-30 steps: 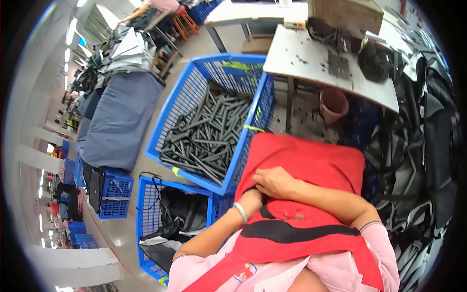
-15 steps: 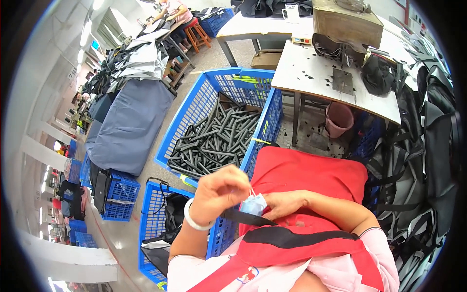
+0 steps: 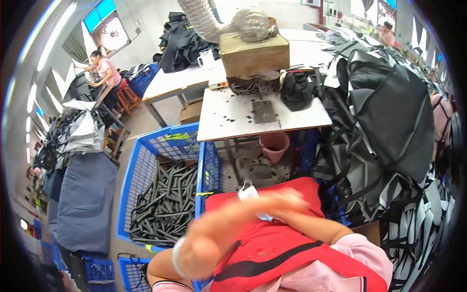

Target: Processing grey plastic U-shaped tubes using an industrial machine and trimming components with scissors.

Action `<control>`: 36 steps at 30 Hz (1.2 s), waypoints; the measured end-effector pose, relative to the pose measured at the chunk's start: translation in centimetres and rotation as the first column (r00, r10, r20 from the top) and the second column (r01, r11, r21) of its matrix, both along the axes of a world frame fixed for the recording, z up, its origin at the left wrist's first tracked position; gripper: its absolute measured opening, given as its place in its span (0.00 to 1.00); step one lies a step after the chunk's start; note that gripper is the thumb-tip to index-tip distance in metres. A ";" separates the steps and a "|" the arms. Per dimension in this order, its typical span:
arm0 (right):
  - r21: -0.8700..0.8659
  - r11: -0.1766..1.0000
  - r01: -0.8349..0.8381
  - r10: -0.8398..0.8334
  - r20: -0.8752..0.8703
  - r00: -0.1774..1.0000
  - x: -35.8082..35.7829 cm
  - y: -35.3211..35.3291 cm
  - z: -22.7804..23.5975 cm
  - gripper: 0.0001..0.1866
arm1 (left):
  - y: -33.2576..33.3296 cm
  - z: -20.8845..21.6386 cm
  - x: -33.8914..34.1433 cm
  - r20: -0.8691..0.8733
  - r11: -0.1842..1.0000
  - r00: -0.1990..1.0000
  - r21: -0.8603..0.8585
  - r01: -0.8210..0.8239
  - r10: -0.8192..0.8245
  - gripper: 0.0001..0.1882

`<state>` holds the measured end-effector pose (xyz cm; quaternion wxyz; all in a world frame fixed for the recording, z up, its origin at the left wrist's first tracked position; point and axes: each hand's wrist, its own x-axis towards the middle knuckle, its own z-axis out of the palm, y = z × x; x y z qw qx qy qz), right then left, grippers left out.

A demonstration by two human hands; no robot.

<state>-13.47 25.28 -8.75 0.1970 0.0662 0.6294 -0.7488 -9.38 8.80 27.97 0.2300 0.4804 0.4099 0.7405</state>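
Two hands, one face mask (image 3: 248, 191), one red apron (image 3: 265, 247). The mask is over the apron, partly behind the blurred left hand (image 3: 233, 216), its blue part beside the mostly hidden right hand (image 3: 281, 214). Whether either is spread or pinching, I cannot tell. One pink bin (image 3: 275, 147) stands beyond.

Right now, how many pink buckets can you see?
1. The pink bucket stands on the floor under the white-topped table, to the right of the big blue crate full of dark tubes. Others could be hidden behind things.
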 end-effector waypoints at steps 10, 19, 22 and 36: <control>0.423 0.895 -0.145 0.226 -0.147 0.963 -0.6 1.6 -4.3 0.28 | 6.9 4.8 -1.8 0.201 0.819 0.820 -0.115 0.563 -0.535 0.26; 0.420 0.906 -0.054 0.148 -0.194 0.970 -1.0 2.0 -5.9 0.24 | 8.1 4.9 -2.7 0.402 0.764 0.673 0.124 0.633 -0.622 0.18; 0.359 0.928 -0.104 0.156 -0.119 0.981 -1.1 1.9 -5.6 0.23 | 8.8 4.8 -3.2 0.423 0.784 0.693 0.070 0.617 -0.583 0.18; 0.325 0.934 -0.149 0.164 -0.021 0.986 -1.1 1.7 -4.8 0.24 | 8.9 5.0 -5.9 -0.197 0.900 0.947 -0.407 0.157 -0.255 0.12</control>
